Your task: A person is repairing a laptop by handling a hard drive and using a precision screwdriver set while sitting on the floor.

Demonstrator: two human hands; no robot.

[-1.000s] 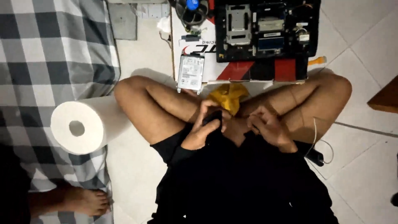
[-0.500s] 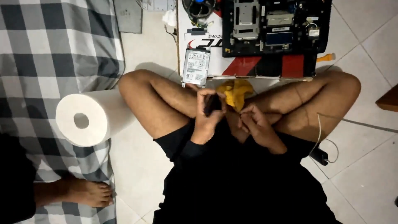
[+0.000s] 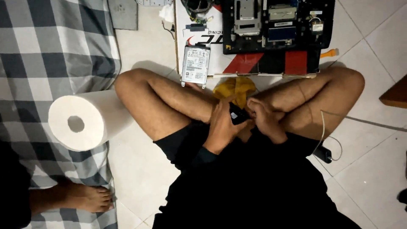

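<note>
While we sit cross-legged on the floor, our left hand (image 3: 222, 127) wraps around a small black part (image 3: 238, 114) in our lap, and our right hand (image 3: 265, 121) pinches at it from 3 o'clock. A yellow cloth (image 3: 235, 88) lies just past it at 12 o'clock. Farther that way the opened laptop (image 3: 277, 23) sits with its insides bare and a silver hard drive (image 3: 195, 64) already out, so much is apart and nothing is back together.
</note>
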